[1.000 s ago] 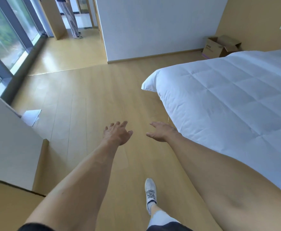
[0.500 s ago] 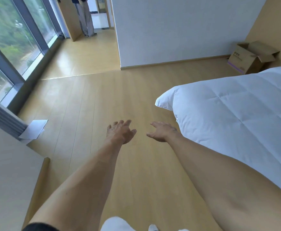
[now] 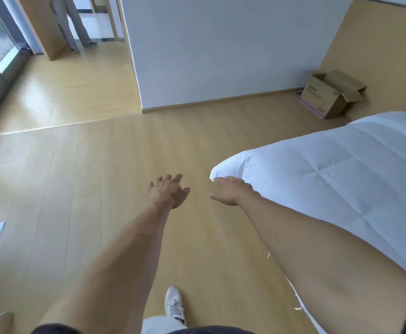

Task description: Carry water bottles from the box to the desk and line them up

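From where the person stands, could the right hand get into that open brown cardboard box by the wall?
Probably not yet. The right hand hangs empty over the floor beside the white bed, while the open brown cardboard box sits well beyond it; the floor between looks clear.

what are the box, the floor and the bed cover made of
Box: brown corrugated cardboard by the look, matte, with folded-out flaps and printed marks. Floor: light wood-look planks, maybe laminate, with seam lines and a soft sheen by the window. Bed cover: white quilted fabric, matte, with stitched squares and soft creases.
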{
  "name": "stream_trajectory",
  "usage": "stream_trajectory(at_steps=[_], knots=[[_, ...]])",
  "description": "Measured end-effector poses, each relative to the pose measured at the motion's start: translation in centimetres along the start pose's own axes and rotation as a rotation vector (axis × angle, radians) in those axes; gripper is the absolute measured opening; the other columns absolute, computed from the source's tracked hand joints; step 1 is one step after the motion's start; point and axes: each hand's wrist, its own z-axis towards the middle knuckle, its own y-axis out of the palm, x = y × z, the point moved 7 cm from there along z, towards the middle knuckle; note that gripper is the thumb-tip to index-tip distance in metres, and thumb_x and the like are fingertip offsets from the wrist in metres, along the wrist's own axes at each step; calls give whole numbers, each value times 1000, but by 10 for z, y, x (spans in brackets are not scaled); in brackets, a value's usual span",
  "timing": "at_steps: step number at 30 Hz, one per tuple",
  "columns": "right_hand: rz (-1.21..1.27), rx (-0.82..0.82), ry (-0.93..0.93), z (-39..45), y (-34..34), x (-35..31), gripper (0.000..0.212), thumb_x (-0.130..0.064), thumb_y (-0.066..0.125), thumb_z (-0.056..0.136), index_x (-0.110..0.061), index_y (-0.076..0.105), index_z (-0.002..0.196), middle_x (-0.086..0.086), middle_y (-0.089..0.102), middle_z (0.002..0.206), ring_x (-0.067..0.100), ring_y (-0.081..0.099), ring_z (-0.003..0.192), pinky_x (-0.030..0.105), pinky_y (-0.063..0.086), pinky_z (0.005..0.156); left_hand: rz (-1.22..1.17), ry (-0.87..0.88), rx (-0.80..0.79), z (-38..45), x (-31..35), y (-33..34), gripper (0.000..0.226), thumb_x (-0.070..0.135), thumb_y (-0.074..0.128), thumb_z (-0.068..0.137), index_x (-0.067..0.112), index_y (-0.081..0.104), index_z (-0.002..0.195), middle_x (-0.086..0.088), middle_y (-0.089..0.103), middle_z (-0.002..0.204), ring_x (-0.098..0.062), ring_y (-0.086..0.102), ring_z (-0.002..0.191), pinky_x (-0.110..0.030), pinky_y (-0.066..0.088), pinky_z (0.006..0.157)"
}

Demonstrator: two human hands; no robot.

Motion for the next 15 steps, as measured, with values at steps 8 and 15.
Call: stream_trajectory(at_steps=[8,15], knots=[[59,15,49,117,-75,-46,69,-58,48,96,-34,25,156,1,26,162,27,22,149,47,25,117,38,78,-16,144,-21,-68,61,57,39,100,33,29,156,-3,39,156,-28,32,144,-46,24,116],[94,8,110,235,-115,-46,68,-58,49,94,-36,27,155,2,29,160,30,26,146,46,27,115,78,129,-24,272,-19,-99,61,58,39,99,33,30,154,-3,42,153,-29,35,142,-46,27,114]])
